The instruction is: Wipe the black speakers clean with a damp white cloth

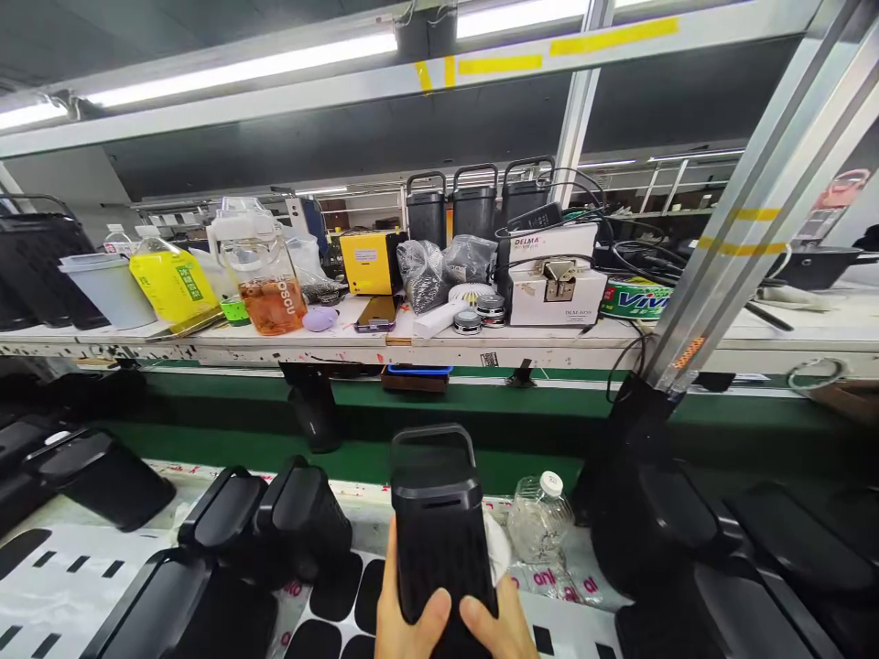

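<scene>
A black box-shaped housing with a looped carry handle (439,540) is held up in front of me, its handle pointing away. My left hand (412,604) grips its left side, thumb laid across the near face. On the right side my right hand (500,618) wraps round it, its thumb close to the other thumb. Behind its right edge shows part of a white round thing (497,547). Below on the bench lies a white sheet with black rounded pads (336,586). What touches the housing's underside is hidden.
More black housings stand on the bench at left (226,522) and right (687,540). A clear plastic bottle (539,522) is right of my hands. Above runs a shelf (343,351) with a drink jug (265,275), a white box (553,293) and cables; a metal post (728,220) rises at right.
</scene>
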### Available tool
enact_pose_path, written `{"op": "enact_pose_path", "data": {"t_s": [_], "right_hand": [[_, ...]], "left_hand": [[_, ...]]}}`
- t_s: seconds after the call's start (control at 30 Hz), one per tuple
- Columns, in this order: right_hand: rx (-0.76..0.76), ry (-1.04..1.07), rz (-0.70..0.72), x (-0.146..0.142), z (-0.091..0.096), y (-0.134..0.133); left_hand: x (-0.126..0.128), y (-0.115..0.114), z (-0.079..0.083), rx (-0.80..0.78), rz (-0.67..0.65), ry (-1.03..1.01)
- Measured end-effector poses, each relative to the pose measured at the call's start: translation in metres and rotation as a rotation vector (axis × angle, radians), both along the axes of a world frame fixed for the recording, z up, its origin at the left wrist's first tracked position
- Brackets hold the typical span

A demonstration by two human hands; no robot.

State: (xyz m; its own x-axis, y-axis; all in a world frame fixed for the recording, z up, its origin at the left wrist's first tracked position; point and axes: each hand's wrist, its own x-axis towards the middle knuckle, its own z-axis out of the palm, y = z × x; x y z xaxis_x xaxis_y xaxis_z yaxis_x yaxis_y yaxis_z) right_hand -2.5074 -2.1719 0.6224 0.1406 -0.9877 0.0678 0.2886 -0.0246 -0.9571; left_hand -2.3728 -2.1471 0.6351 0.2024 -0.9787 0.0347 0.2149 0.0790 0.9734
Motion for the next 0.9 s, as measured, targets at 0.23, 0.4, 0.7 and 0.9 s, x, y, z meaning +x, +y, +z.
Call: {"op": "enact_pose_path", "data": {"t_s": [0.23, 0.4, 0.7, 0.9], "right_hand": [[0.048, -0.210, 0.080, 0.013, 0.018, 0.011], [0.014, -0.211, 0.109, 0.007, 0.027, -0.003], [0.119, -0.228, -0.692, -0.032, 0.068, -0.016], [-0.211, 0.104, -0.791, -0.014, 0.061, 0.003]], "left_hand": [[0.012, -0.005, 0.043, -0.101, -0.145, 0.150], [0.017, -0.004, 0.066, -0.101, 0.008, -0.241], [0.049, -0.018, 0.068, -0.870, 0.419, -1.188], [0.055, -0.016, 0.068, -0.920, 0.425, -1.160]]}}
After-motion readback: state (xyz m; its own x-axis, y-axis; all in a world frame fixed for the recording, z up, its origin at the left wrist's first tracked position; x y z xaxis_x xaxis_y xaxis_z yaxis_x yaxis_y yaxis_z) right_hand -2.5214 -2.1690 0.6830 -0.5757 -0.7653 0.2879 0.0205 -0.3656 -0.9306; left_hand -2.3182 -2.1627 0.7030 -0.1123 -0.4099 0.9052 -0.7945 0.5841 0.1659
